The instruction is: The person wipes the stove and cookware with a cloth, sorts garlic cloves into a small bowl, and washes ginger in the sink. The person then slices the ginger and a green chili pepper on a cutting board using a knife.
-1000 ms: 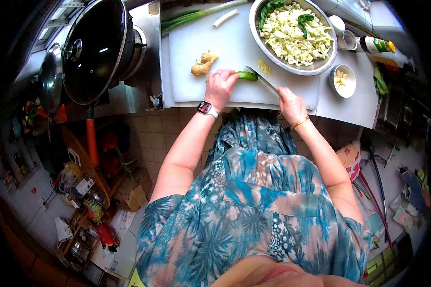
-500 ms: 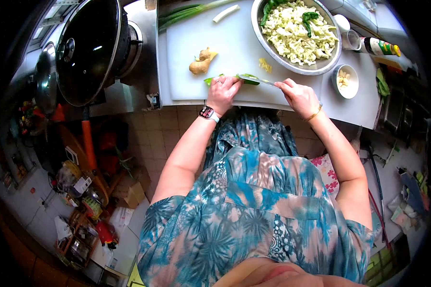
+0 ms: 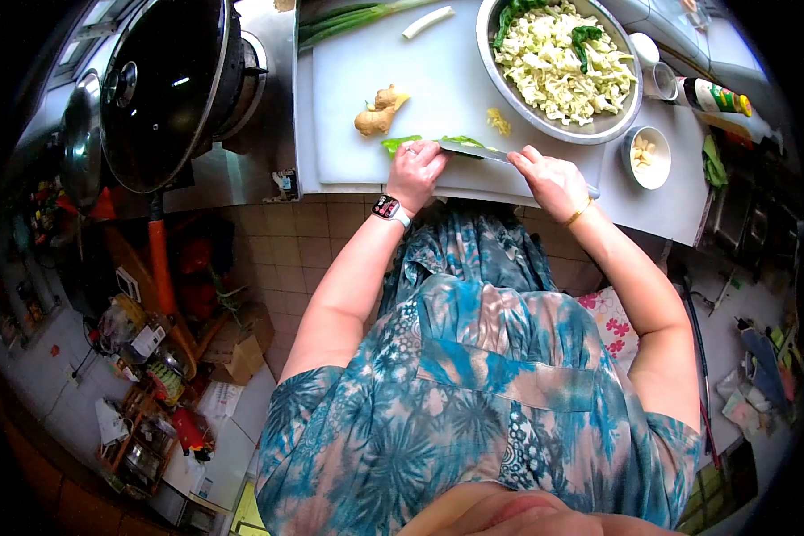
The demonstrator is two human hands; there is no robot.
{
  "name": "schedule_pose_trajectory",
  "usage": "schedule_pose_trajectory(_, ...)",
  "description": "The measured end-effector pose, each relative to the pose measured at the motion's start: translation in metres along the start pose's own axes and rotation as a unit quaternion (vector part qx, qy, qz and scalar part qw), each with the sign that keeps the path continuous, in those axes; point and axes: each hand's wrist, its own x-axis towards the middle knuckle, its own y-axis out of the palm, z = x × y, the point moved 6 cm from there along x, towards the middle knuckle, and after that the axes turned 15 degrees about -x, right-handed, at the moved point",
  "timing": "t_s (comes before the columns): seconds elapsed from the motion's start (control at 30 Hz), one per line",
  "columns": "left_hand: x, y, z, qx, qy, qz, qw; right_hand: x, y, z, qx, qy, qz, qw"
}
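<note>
My left hand (image 3: 414,175), with a watch at its wrist, presses curled fingers onto a bright green pepper (image 3: 399,144) near the front edge of the white cutting board (image 3: 339,170). Gripped in my right hand (image 3: 556,184) is a kitchen knife (image 3: 475,152), its blade lying across the pepper beside my left fingertips. Part of the pepper shows behind the blade; the rest is under my fingers. A piece of ginger (image 3: 381,113) lies beyond my left hand. Small yellowish chopped bits (image 3: 498,121) sit behind the knife.
A metal bowl of chopped cabbage (image 3: 639,85) stands at the back right. Closer is a white bowl of garlic cloves (image 3: 659,177). Green onions (image 3: 344,25) and a white stalk piece (image 3: 429,22) lie at the back. On the left is a stove with a lidded wok (image 3: 165,98).
The knife blade has swung slightly toward me and shows more of its side. My right hand has shifted a little. My left hand stays on the pepper.
</note>
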Motion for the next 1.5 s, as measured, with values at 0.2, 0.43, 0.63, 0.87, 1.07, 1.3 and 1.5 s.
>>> schedule_pose_trajectory(0.2, -0.001, 0.003, 0.001, -0.01, 0.001, -0.014, 1.0, 0.009, 0.001, 0.0, 0.026, 0.0, 0.053, 0.998)
schedule_pose_trajectory(0.43, -0.001, -0.003, -0.001, -0.022, 0.02, -0.004, 1.0, 0.01, 0.009, -0.015, 0.034, -0.028, 0.059, 0.997)
schedule_pose_trajectory(0.63, -0.002, -0.001, -0.002, -0.008, 0.028, -0.014, 0.999, -0.003, 0.003, -0.02, 0.054, -0.02, 0.057, 0.997)
schedule_pose_trajectory(0.87, -0.003, 0.004, 0.001, -0.016, 0.024, -0.01, 1.0, 0.0, 0.017, -0.014, 0.084, 0.002, 0.093, 0.992)
schedule_pose_trajectory(1.07, -0.008, 0.005, 0.004, -0.001, 0.019, -0.008, 1.0, -0.004, 0.041, -0.004, 0.06, 0.04, 0.064, 0.995)
schedule_pose_trajectory(1.3, -0.004, -0.004, 0.001, -0.016, 0.013, -0.012, 1.0, 0.014, 0.056, 0.007, 0.131, 0.123, -0.007, 0.984)
schedule_pose_trajectory(1.5, 0.008, -0.024, -0.004, -0.062, -0.036, -0.054, 0.996, 0.004, 0.067, -0.017, 0.158, 0.157, -0.043, 0.974)
